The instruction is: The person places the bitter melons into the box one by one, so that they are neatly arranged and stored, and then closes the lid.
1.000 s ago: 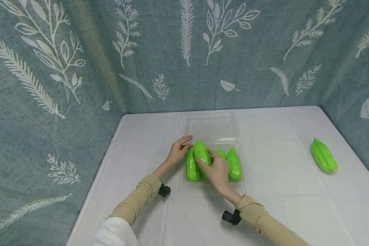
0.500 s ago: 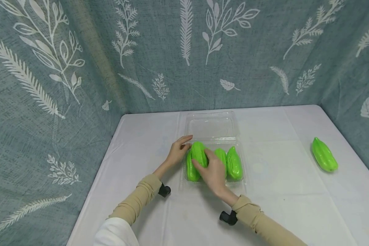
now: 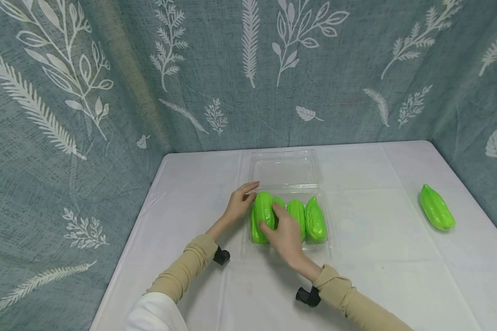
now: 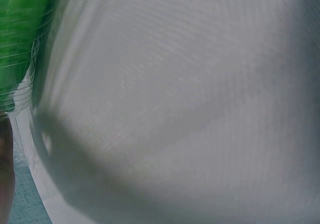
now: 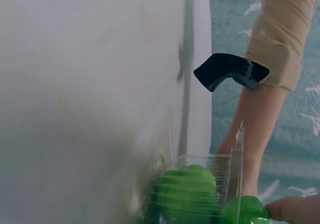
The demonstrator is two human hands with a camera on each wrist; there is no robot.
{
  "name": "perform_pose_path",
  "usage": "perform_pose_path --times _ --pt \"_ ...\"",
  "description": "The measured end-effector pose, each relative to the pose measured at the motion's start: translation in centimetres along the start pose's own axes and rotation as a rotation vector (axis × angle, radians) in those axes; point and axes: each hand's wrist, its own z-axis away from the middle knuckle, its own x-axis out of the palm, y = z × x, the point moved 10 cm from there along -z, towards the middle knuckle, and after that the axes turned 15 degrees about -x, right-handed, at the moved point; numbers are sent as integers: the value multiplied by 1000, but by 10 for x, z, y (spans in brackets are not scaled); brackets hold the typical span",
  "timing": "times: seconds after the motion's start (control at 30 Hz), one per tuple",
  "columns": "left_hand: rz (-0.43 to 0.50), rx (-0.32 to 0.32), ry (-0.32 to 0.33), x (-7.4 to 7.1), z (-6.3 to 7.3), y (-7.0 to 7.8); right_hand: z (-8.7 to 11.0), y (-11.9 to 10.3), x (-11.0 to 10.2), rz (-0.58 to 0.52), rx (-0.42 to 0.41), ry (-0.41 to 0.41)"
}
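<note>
My right hand (image 3: 285,232) holds a glossy green ridged gourd (image 3: 263,209) between thumb and fingers, over the left part of a clear plastic clamshell box (image 3: 327,234). The held gourd overlaps another green gourd (image 3: 257,236) at the box's left side. Further right in the box lie a ridged gourd (image 3: 297,214) and one with a pointed tip (image 3: 316,220). At the box's left edge, my left hand (image 3: 237,204) rests with its fingers extended. The left wrist view catches only a finger (image 4: 5,169) by the box's corner. In the right wrist view the thumb (image 5: 295,210) touches green.
The box's transparent lid (image 3: 286,168) lies folded open toward the back. One more green gourd (image 3: 436,209) lies far right on the white-covered table (image 3: 381,294). Blue-green leaf-patterned curtains (image 3: 240,69) stand at the back and sides.
My right hand has moved slightly left with the held gourd, which now sits nearer the box's left side. A green piece shows behind the right fingers. The left hand stays in place.
</note>
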Motion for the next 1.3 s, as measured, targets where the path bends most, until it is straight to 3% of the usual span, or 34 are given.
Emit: perform_pose_path --times 0.17,0.47,1.3 --pt "-32 -18 -5 0 -1 -1 0 -1 0 1 -6 3" --pt "2 -13 -34 1 0 0 -1 1 -3 -31 12 -2" --pt "-10 -41 -21 0 -2 -5 -4 5 -15 -45 14 7"
